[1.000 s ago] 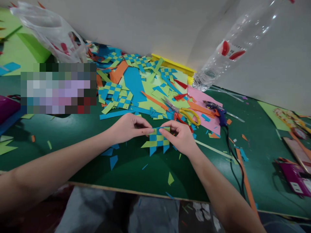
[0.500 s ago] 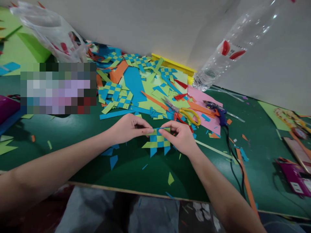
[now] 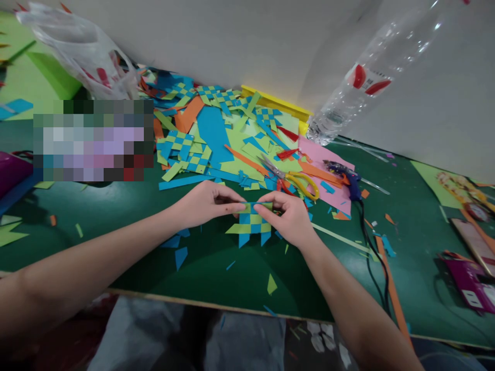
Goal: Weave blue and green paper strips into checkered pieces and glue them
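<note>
A small woven paper piece, checkered in blue and light green, hangs between my hands over the green table. My left hand pinches its upper left edge between thumb and fingers. At the upper right edge, my right hand grips it the same way, thumb in front. Pointed strip ends stick out at the lower left and along the bottom. The fingertips behind the paper are hidden. Just beyond my right hand lie yellow-handled scissors, blades pointing up and left.
Behind my hands is a heap of paper strips and woven pieces. A glue gun with a black cord rests on pink paper. A clear plastic bottle stands back right, a plastic bag back left. At right lies a phone.
Both hands keep their pinch on the woven paper piece. Its lower edge has risen very slightly; otherwise the scene looks the same.
</note>
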Available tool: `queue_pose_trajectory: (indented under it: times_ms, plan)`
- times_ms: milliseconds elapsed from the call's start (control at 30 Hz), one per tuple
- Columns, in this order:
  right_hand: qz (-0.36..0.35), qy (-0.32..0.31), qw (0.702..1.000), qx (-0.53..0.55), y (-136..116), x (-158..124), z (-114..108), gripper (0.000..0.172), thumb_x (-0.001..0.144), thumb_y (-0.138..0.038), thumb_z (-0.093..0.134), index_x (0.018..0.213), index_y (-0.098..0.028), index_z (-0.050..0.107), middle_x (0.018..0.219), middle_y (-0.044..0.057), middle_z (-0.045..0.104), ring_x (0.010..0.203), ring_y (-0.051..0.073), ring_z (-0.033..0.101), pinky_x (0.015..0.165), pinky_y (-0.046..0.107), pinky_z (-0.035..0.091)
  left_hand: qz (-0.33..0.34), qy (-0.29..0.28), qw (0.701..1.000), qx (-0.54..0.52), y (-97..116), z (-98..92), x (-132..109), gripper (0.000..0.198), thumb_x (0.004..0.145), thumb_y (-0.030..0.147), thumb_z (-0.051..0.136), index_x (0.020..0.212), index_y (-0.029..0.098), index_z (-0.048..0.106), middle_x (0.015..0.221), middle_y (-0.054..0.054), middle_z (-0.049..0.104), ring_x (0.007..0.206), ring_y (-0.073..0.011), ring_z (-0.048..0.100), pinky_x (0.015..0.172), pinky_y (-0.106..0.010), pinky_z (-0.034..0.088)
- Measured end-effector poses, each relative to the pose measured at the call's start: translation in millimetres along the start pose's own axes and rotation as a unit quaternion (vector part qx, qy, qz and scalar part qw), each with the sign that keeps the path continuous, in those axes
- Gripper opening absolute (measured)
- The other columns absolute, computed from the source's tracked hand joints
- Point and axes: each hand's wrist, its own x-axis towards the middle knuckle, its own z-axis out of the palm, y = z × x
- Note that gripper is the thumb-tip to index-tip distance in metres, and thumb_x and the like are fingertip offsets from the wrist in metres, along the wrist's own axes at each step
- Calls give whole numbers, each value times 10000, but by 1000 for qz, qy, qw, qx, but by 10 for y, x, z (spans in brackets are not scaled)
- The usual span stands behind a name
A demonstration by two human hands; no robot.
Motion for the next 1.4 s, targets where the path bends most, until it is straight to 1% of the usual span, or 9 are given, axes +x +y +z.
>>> queue_pose_trajectory:
  times_ms: [100, 267, 433, 700, 900, 1100, 1233, 1333, 1400]
  plan:
    - [0, 23, 1000, 12, -4, -4, -1, 228, 808, -412, 671, 836, -186, 665, 584, -41, 535, 517, 79, 423, 492, 233, 339, -15, 9, 999, -41, 27, 6, 1, 380, 707, 416, 762, 1015, 195, 736, 801, -32, 768, 754, -184, 725, 687, -245, 577]
    - [-1, 24, 1000, 12, -3, -4, 2, 233, 811, -414, 668, 840, -183, 667, 575, -40, 533, 511, 80, 426, 487, 237, 341, -17, 39, 997, -63, 65, 3, 0, 261, 686, 361, 784, 829, 159, 703, 734, -37, 758, 693, -171, 722, 670, -237, 577]
    - [-4, 28, 1000, 5, -1, -3, 2, 233, 811, -415, 666, 840, -184, 669, 572, -40, 529, 514, 81, 424, 492, 239, 345, -16, 50, 997, -60, 61, 3, -2, 255, 699, 382, 775, 784, 159, 685, 710, -39, 751, 670, -164, 716, 643, -230, 567]
    - [-7, 22, 1000, -4, -2, -4, -2, 223, 810, -404, 664, 846, -184, 671, 606, -30, 562, 522, 81, 440, 496, 237, 344, -4, 45, 998, -47, 39, 15, -5, 234, 751, 400, 732, 776, 168, 721, 687, -30, 737, 649, -144, 696, 636, -214, 546]
    - [-5, 13, 1000, -8, -10, -1, -4, 219, 809, -398, 669, 835, -180, 668, 618, -28, 572, 533, 79, 450, 502, 232, 346, 6, 24, 999, -37, 52, 2, -6, 229, 782, 399, 699, 784, 171, 725, 708, -23, 736, 657, -128, 680, 643, -199, 533]
    - [-7, 2, 1000, -12, -4, 0, -14, 213, 817, -396, 662, 835, -184, 673, 635, -22, 585, 550, 84, 473, 503, 230, 352, -4, 25, 999, -19, 54, -14, -5, 198, 757, 379, 708, 775, 186, 747, 753, -16, 747, 677, -133, 676, 638, -196, 530]
    - [-2, 4, 1000, -4, 17, 0, -15, 235, 808, -416, 672, 850, -186, 674, 630, -24, 577, 550, 86, 472, 504, 229, 365, -20, 24, 999, -44, 66, -11, -7, 189, 752, 377, 709, 758, 190, 741, 729, -6, 747, 661, -125, 678, 633, -188, 527]
    - [14, -1, 1000, 17, 22, 4, -17, 252, 830, -433, 645, 891, -190, 673, 608, -33, 559, 543, 84, 468, 513, 225, 384, -31, 23, 997, -63, 73, -8, -7, 205, 760, 383, 706, 755, 180, 723, 710, -13, 743, 671, -129, 687, 659, -199, 534]
    - [23, 1, 999, 35, 19, 8, -20, 250, 852, -422, 621, 949, -195, 664, 627, -31, 577, 571, 89, 501, 549, 227, 417, -34, 31, 996, -71, 71, -8, -3, 212, 767, 386, 705, 762, 174, 707, 690, -16, 735, 662, -131, 688, 663, -208, 535]
